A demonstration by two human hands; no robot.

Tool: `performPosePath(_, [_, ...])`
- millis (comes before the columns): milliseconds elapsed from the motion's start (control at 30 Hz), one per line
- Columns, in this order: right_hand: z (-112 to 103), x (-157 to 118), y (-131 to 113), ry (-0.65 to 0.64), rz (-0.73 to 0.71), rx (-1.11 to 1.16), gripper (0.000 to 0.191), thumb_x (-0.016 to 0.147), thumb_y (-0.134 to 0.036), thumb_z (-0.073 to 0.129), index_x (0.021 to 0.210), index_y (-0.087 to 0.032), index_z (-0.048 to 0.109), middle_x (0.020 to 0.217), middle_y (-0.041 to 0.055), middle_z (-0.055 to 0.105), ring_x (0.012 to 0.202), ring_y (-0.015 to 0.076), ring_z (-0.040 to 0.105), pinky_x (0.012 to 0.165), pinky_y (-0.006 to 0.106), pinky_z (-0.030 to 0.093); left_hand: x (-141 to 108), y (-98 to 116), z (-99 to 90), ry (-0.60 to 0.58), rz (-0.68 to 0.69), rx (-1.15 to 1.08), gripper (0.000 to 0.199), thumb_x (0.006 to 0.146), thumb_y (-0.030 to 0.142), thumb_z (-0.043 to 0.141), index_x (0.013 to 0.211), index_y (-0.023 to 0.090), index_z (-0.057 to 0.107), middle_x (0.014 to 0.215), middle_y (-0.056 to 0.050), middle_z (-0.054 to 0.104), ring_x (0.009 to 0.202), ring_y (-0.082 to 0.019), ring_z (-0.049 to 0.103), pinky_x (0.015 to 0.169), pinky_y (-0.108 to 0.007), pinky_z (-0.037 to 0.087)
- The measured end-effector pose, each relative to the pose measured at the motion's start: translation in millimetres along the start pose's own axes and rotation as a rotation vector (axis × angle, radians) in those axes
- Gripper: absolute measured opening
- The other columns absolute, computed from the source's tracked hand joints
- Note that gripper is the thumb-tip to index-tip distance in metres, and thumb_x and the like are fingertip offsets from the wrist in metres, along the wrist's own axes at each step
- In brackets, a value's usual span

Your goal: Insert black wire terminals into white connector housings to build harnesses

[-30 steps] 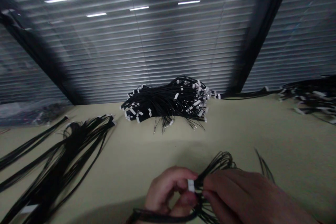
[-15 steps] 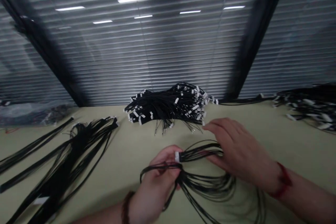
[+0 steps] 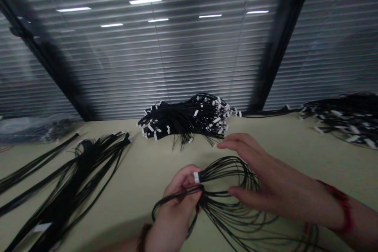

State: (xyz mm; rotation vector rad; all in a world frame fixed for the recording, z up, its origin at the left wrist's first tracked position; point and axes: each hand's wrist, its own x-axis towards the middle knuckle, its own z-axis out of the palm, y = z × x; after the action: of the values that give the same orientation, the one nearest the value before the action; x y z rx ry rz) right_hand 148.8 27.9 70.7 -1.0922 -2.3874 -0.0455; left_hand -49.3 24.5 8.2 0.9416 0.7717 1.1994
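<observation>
My left hand is closed on a black wire harness, pinching it near a white connector. From that grip the thin wires fan out to the right in loops, and a few strands bend back round the left of the hand. My right hand arches over the looped wires with thumb and fingers spread apart. Its thumb lies at the strands; whether it touches them I cannot tell. The lower wire ends run under my right wrist and are partly hidden.
A pile of black harnesses with white connectors lies at the back, by the window blinds. Long black wire bundles lie at left, near a clear plastic bag. Another harness pile sits at right.
My right hand has opened wider and shifted slightly right and down. The wire loops beneath it have spread into a rounder arc. My left hand keeps its grip beside the connector.
</observation>
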Motion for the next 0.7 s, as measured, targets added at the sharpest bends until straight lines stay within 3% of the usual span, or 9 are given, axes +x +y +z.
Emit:
performPosePath(100, [-21,-11,-22,-0.04,0.016,0.09,0.019,0.079,-0.014,0.045,0.095,-0.023,0.051,0.094,0.0018,0.054,0.085,0.0128,0.054,0.071,0.024,0.046,2,-1,-2.3,0.037,0.048,0.023,0.021,0.069,0.02,0.07,0.089,0.022,0.065,0.067,0.003,0.054,0.061,-0.011,0.045,0.056,-0.02,0.037])
performPosePath(167, [-18,-21,-30,-0.076,-0.015,0.044,0.017,0.071,-0.009,0.042,0.073,-0.023,0.051,0.067,-0.002,0.054,0.056,0.0115,0.052,0.049,0.023,0.04,2,-1,-3.7,0.051,0.083,0.048,0.021,0.07,0.016,0.067,0.09,0.023,0.065,0.066,0.003,0.053,0.059,-0.011,0.043,0.054,-0.02,0.035])
performPosePath(267, [2,-32,-30,-0.215,-0.056,-0.09,0.018,0.057,-0.006,0.043,0.059,-0.022,0.051,0.05,-0.0029,0.052,0.037,0.0128,0.047,0.035,0.027,0.025,2,-1,-4.6,0.048,0.096,0.06,0.021,0.071,0.012,0.064,0.089,0.023,0.065,0.067,0.003,0.055,0.059,-0.01,0.044,0.054,-0.02,0.036])
performPosePath(367, [22,-34,-31,-0.327,0.004,-0.174,0.024,0.056,-0.001,0.044,0.06,-0.021,0.056,0.052,-0.0022,0.057,0.04,0.015,0.052,0.038,0.028,0.027,2,-1,-3.1,0.063,0.087,0.056,0.022,0.07,0.012,0.065,0.089,0.023,0.066,0.068,0.002,0.057,0.06,-0.01,0.046,0.054,-0.019,0.037])
performPosePath(433, [27,-30,-34,-0.305,0.049,-0.148,0.024,0.06,-0.002,0.045,0.063,-0.021,0.06,0.057,-0.0014,0.061,0.046,0.0158,0.056,0.043,0.026,0.033,1,-1,-1.6,0.064,0.081,0.035,0.023,0.068,0.011,0.068,0.087,0.023,0.067,0.068,0.002,0.059,0.06,-0.01,0.048,0.053,-0.018,0.038])
performPosePath(567, [23,-15,-44,-0.235,0.198,0.078,0.019,0.074,-0.01,0.049,0.07,-0.022,0.062,0.069,-0.0026,0.064,0.061,0.014,0.06,0.055,0.023,0.04,-2,-4,-0.9,0.045,0.127,-0.024,0.022,0.065,0.011,0.073,0.083,0.024,0.07,0.066,0.003,0.061,0.058,-0.008,0.05,0.052,-0.014,0.04])
performPosePath(700, [22,-3,-46,-0.313,0.329,0.325,0.02,0.078,-0.013,0.05,0.061,-0.02,0.059,0.062,-0.0062,0.061,0.057,0.0079,0.056,0.054,0.018,0.036,-5,-5,-1.0,-0.011,0.112,-0.085,0.022,0.066,0.016,0.076,0.083,0.028,0.07,0.062,0.004,0.063,0.052,-0.006,0.05,0.049,-0.012,0.041])
